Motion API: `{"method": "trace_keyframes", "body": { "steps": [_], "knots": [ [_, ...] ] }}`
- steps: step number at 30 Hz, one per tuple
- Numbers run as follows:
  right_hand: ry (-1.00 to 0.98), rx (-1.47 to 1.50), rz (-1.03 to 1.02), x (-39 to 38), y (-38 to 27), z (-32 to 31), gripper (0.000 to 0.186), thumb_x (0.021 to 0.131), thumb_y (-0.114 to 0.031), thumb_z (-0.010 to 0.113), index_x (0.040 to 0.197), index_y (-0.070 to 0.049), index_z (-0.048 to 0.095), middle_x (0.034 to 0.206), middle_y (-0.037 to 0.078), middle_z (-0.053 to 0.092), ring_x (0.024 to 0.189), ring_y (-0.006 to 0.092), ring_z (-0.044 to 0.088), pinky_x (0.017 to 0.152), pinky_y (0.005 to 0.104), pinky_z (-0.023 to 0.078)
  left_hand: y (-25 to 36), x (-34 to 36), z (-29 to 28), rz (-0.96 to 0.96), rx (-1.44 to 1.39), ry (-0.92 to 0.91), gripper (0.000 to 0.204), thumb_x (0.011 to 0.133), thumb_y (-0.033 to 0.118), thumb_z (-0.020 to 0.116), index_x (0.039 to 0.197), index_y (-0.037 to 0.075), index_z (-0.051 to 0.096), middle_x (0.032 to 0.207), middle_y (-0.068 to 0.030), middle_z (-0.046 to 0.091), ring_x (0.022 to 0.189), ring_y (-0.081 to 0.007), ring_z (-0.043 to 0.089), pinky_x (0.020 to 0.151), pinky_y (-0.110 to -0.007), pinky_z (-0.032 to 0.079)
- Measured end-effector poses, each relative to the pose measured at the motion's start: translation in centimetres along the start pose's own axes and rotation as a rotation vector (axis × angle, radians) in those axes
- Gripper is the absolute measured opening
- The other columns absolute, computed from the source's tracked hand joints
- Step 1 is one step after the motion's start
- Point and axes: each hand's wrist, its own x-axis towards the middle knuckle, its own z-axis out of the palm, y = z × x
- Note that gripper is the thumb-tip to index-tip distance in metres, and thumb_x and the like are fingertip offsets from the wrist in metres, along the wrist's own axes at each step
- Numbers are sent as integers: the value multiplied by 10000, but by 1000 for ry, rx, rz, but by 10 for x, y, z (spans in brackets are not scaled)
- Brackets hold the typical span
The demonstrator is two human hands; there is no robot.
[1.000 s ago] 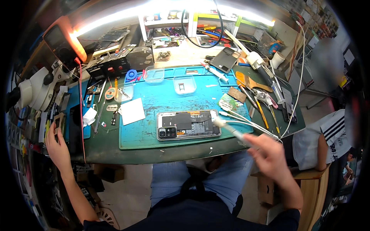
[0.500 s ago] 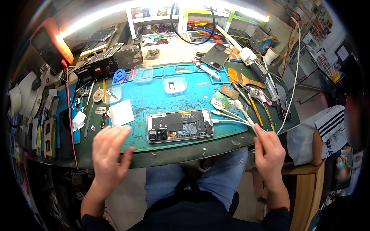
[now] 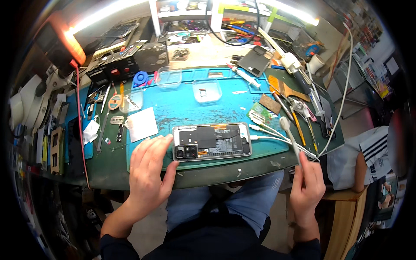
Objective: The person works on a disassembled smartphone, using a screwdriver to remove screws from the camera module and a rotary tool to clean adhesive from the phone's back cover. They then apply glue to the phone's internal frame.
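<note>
Near the front edge of the blue repair mat, an open-backed smartphone, probably light, rigid, fragile inside and best gripped by its side edges, is lying between an empty, spread-fingered left hand and a right hand pinching a white brush.

Light: white strip lamp well beyond the grip, burnt out to plain white. White paper, left of the gripping right hand, looks pale, little texture. Blue mat ahead of the grip bright. Nearer the wearer than the grip: dim; dark shirt almost featureless. Fisheye bending marked far left and right of the grip; frame corners black. Small print soft.
</note>
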Motion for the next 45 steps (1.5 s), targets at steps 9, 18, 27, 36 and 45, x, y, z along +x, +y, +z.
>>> {"method": "trace_keyframes", "body": {
  "steps": [9,18,27,36,45],
  "knots": [
    [-421,323,-601,64,-67,55,522,867,-4,710,1376,-112,753,855,37,604,654,214,648,566,372,514,-4,-5,14,-182,-105,226,709,882,-132,600,1578,-41,498,1131,-121,756,957,-270,671,905,-416,513],
    [-257,74,-480,101,-76,62,431,912,-44,731,1331,-143,762,870,42,608,634,235,662,548,383,509,-3,-5,14,-158,-87,213,707,893,-121,615,1584,-37,491,1133,-100,755,912,-252,666,865,-411,504],
    [-366,173,-449,101,-88,45,385,927,-37,738,1302,-109,783,840,59,594,650,260,660,548,399,503,0,0,12,-131,-69,146,705,888,-122,622,1579,-36,505,1170,-93,753,940,-249,664,904,-410,499],
    [-691,371,-549,105,-84,33,440,893,-56,773,1327,-129,773,856,62,632,654,262,666,562,386,523,-1,0,11,-189,-55,175,781,869,-156,566,1629,-43,428,1216,-112,753,961,-282,651,927,-434,489],
    [-789,545,-608,112,-73,32,485,877,-35,769,1348,-151,772,780,56,621,654,254,669,557,366,529,-3,-6,13,-203,-85,168,819,838,-180,532,1636,-34,423,1284,-140,750,979,-303,642,975,-428,485]
  ]
}}
